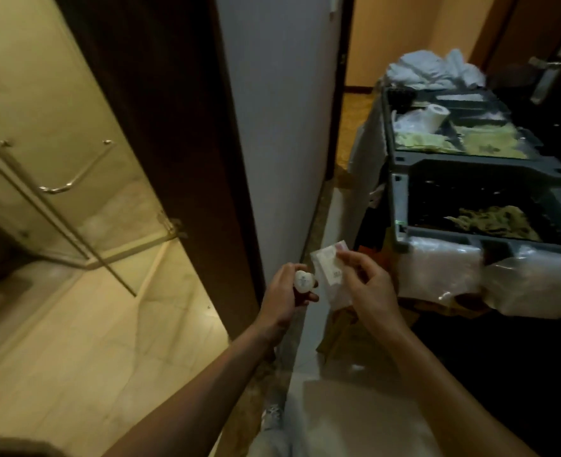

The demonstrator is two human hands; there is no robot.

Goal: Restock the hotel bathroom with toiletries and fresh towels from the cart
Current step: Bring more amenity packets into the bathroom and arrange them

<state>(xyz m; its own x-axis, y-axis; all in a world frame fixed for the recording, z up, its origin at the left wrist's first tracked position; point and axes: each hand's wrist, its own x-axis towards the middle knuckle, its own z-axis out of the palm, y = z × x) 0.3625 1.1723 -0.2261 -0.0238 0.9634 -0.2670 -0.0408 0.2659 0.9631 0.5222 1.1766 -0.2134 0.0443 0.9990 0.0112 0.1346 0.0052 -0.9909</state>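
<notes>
My left hand (284, 296) grips small white toiletry bottles (303, 282), their round caps toward me. My right hand (368, 286) pinches thin white toiletry packets (327, 270) just to the right of the bottles. Both hands are held low in front of the white wall end (279, 127), between the bathroom doorway on the left and the grey housekeeping cart (483, 166) on the right. White towels (434, 72) are piled at the cart's far end. A toilet paper roll (536, 115) lies in the cart's top tray.
The bathroom floor (107, 324) is pale tile, with a glass shower door and chrome handle (71, 179) at left. A dark door frame (186, 143) edges the doorway. Clear plastic bags (470, 278) hang off the cart's near end. A yellow-green cloth (499, 221) lies in the cart's bin.
</notes>
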